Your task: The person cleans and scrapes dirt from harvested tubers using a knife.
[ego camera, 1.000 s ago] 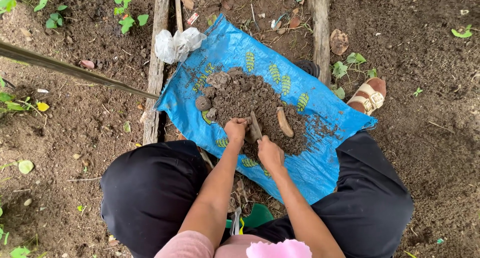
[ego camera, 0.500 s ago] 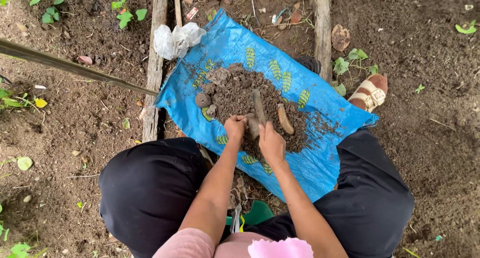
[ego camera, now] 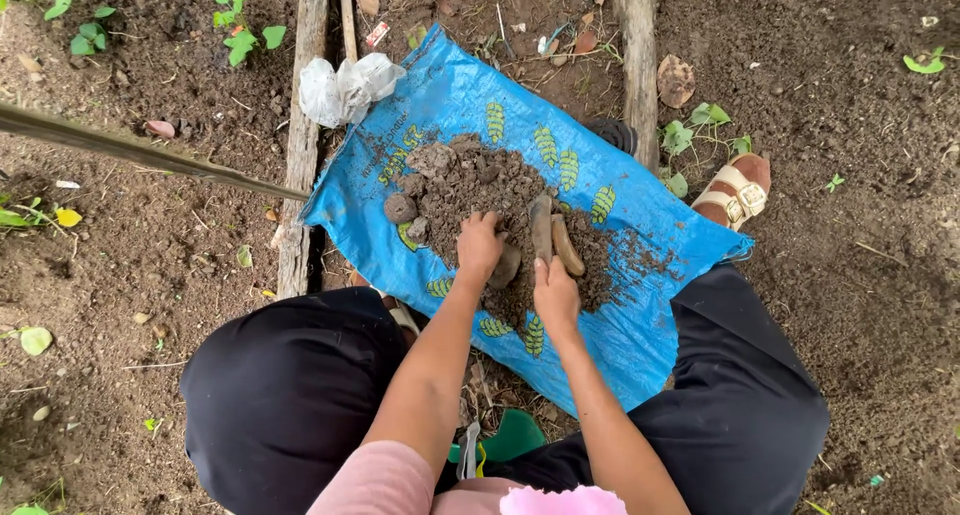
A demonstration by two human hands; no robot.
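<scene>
A blue woven sack (ego camera: 640, 330) lies flat on the ground with a pile of dark soil (ego camera: 480, 180) on it. My left hand (ego camera: 479, 245) rests on the near edge of the pile, fingers curled around a grey-brown clod (ego camera: 506, 267). My right hand (ego camera: 555, 293) is just beside it and grips a short brown stick-like tool (ego camera: 541, 225) that points away from me into the soil. Another brown elongated piece (ego camera: 568, 247) lies next to the tool. A round stone (ego camera: 400, 208) sits at the left of the pile.
Two weathered wooden planks (ego camera: 300, 155) (ego camera: 638, 65) run along both sides of the sack. A crumpled white plastic bag (ego camera: 345, 87) lies at its far left corner. A long pole (ego camera: 150, 155) crosses from the left. My sandalled foot (ego camera: 738, 193) is at the right, and a green object (ego camera: 515, 437) sits between my knees.
The tool in my right hand swung from slanted to pointing straight into the pile. Both hands shifted slightly forward on the soil; the view moved closer.
</scene>
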